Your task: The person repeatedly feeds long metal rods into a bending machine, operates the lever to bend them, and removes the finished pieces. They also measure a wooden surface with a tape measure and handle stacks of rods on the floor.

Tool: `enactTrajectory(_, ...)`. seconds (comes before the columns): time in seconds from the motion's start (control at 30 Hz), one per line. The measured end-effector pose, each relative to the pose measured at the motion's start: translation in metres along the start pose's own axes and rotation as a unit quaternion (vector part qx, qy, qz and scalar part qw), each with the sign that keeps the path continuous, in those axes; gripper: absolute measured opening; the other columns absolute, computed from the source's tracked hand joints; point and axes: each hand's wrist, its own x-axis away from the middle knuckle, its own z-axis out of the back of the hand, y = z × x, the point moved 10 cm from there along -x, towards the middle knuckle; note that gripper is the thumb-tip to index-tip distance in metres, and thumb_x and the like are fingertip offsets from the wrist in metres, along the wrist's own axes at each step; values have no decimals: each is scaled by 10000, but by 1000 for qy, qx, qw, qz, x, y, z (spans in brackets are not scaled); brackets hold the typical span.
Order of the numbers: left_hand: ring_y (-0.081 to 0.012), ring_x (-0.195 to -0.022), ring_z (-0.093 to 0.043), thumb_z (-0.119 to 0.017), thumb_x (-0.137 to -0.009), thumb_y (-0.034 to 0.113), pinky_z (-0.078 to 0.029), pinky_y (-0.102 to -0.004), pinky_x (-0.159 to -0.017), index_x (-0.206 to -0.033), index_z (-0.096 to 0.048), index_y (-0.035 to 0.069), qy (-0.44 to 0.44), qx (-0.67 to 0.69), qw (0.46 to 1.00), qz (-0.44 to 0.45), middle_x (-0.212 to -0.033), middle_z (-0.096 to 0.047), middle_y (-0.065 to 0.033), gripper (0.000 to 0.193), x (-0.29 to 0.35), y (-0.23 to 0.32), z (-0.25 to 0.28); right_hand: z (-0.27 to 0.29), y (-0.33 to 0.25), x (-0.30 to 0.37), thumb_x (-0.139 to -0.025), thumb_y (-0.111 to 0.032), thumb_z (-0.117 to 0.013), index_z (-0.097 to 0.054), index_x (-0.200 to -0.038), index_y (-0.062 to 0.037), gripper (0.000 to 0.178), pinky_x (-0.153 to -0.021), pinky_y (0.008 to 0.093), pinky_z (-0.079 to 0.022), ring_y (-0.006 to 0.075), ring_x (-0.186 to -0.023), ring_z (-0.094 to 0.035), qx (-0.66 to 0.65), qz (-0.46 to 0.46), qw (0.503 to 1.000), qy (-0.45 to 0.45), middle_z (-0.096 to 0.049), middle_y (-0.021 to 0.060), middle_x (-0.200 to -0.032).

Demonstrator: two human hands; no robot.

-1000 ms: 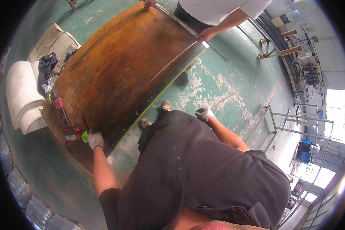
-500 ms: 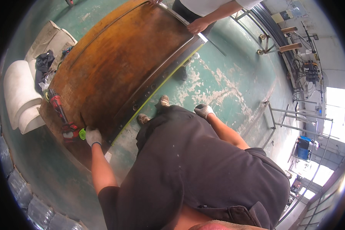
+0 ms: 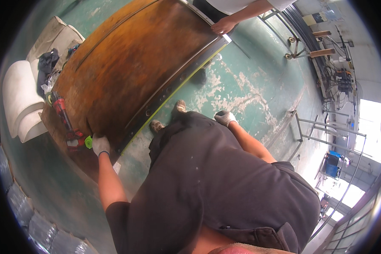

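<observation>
A large brown, rust-stained metal-topped table stretches from me toward the far side. At its near left corner, my left hand, in a pale glove, is curled against a bright green round thing that looks like a tape measure. A thin dark line runs up the surface from the fingers; what it is I cannot tell. Just left lies a red and black cordless angle grinder. My right hand, also gloved, hangs beside my body with curled fingers; its palm is hidden.
Across the table a person's hand rests near the far right corner. A dark metal strip with holes and a yellow-green line follow the right edge. White padded pieces stand at left, metal frames at right.
The view has shifted slightly, moving the table and tools a little up in the picture. The other person's second hand has gone out of view. My hands keep their poses.
</observation>
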Motion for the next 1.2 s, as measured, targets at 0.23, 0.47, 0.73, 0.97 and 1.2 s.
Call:
enactTrajectory(0.23, -445, -969, -752, -717, -944, 182, -588, -495, -862, -1024, -683, 16, -6, -5, 1000, -14, -1015, -781, -239, 187, 4, 17, 3, 4, -6, 11, -937, -306, -751, -837, -1205, -16, 404, -896, 376, -642, 224, -930, -825, -37, -22, 999, -8, -856, 152, -1114)
enactTrajectory(0.47, -403, -927, -747, -714, -986, 139, -578, -462, -849, -1001, -667, 31, -26, 38, 999, -11, -961, -772, -197, 118, 4, -1, -7, 10, -12, 12, -936, -316, -759, -837, -1197, -24, 399, -894, 377, -641, 211, -922, -822, -4, -14, 1000, -4, -860, 133, -1039)
enactTrajectory(0.73, -463, -1024, -750, -688, -970, 150, -579, -524, -903, -1048, -711, 58, 7, -16, 1000, 8, -1060, -793, -229, 123, 9, 15, 11, 9, -3, 7, -940, -321, -767, -842, -1220, -28, 412, -922, 384, -639, 224, -946, -827, -14, -19, 1000, -5, -864, 141, -1109)
enactTrajectory(0.97, -472, -1038, -748, -688, -968, 183, -583, -535, -908, -1069, -707, 36, 35, -104, 986, -125, -1072, -789, -248, 179, -8, -21, -20, 12, -9, 4, -948, -336, -745, -839, -1238, -25, 437, -933, 391, -636, 240, -962, -829, -18, 4, 1000, -22, -863, 148, -1127)
enactTrajectory(1.2, -484, -970, -742, -673, -968, 169, -594, -532, -882, -1085, -705, 42, 59, 10, 995, -77, -988, -773, -252, 176, 14, 13, 9, 23, -22, 20, -950, -337, -753, -835, -1211, -34, 408, -808, 372, -635, 202, -844, -800, -23, -12, 1000, 7, -854, 111, -982)
